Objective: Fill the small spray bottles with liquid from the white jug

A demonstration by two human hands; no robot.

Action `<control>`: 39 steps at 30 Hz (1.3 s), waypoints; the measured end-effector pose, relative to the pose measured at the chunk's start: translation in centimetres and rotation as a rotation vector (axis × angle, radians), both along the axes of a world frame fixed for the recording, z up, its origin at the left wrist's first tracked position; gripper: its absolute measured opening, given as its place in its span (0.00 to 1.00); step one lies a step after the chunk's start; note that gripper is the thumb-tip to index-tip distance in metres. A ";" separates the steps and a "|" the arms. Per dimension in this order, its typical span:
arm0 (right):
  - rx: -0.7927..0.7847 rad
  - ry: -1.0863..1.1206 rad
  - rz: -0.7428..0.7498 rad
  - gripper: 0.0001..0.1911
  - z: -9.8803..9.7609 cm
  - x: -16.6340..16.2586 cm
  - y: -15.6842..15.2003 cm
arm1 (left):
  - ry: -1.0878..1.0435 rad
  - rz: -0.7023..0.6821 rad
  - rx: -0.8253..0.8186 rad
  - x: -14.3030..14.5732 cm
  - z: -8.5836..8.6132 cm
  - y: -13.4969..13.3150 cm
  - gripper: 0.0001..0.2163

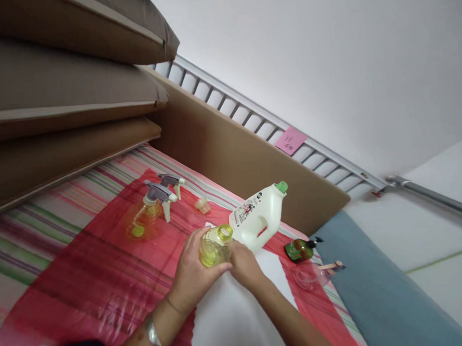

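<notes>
A clear yellow bottle [215, 247] with an uncapped neck is tilted in my left hand [192, 266], whose fingers and thumb wrap round its body. Close against the bottle's right side, my right hand [245, 265] is curled closed; the bottle partly covers its fingers, so what it grips is hidden. Just behind my hands stands a white jug [254, 219] with a handle, a printed label and a green cap [282, 186]. Beneath my hands lies a white sheet [238, 316].
Spray bottles with grey trigger heads [160, 192] and a small pale block [202, 205] are at left on red plastic sheeting [142, 270]. A green pump bottle [299, 250] and a clear bottle [313, 275] lie right. Stacked cushions [60, 90] and a brown board [220, 136] border the surface.
</notes>
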State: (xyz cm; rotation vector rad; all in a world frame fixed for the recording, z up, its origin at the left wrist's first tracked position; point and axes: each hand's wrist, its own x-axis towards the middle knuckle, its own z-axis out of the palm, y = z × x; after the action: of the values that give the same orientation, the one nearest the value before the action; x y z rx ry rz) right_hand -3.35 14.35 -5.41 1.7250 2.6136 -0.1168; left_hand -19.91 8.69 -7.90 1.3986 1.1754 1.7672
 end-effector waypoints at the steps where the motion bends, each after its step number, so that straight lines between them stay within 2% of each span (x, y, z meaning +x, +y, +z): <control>1: 0.026 0.012 -0.039 0.13 0.8 1.9 -0.7 | 0.017 -0.008 0.001 0.1 0.0 -0.1 0.32; 5: 0.108 0.071 -0.198 0.09 5.0 9.5 -4.1 | 0.099 -0.057 -0.023 1.1 -0.7 -0.4 0.31; 8: 0.159 0.168 -0.299 0.14 9.4 13.0 -7.2 | 0.156 -0.132 -0.027 2.3 -1.8 -0.6 0.32; 10: 0.151 0.347 -0.380 0.16 12.8 13.8 -9.3 | 0.180 -0.190 -0.025 3.2 -2.7 -0.8 0.32; 13: 0.106 0.510 -0.395 0.17 17.4 13.3 -12.0 | 0.202 -0.262 -0.043 4.4 -4.0 -1.0 0.32; 16: 0.093 0.559 -0.374 0.15 20.0 12.1 -13.6 | 0.228 -0.313 -0.065 5.2 -5.1 -1.2 0.31; 20: 0.034 0.568 -0.333 0.15 20.3 10.0 -13.8 | 0.249 -0.349 -0.076 5.4 -5.9 -1.2 0.31; 32: -0.004 0.329 -0.293 0.13 16.1 5.4 -10.1 | 0.237 -0.380 -0.071 5.6 -6.2 -0.9 0.32; 35: 0.006 0.346 -0.280 0.13 16.3 4.8 -10.1 | 0.225 -0.362 -0.068 5.6 -6.2 -0.9 0.32; 39: 0.114 0.355 -0.306 0.14 17.5 5.1 -10.2 | 0.230 -0.362 -0.067 5.5 -6.1 -0.9 0.32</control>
State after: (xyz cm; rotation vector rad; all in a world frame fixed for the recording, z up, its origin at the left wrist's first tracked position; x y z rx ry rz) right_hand 1.76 4.15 12.04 2.3309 2.5967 -0.3076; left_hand -14.38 7.75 -14.03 1.6861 1.0051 1.3338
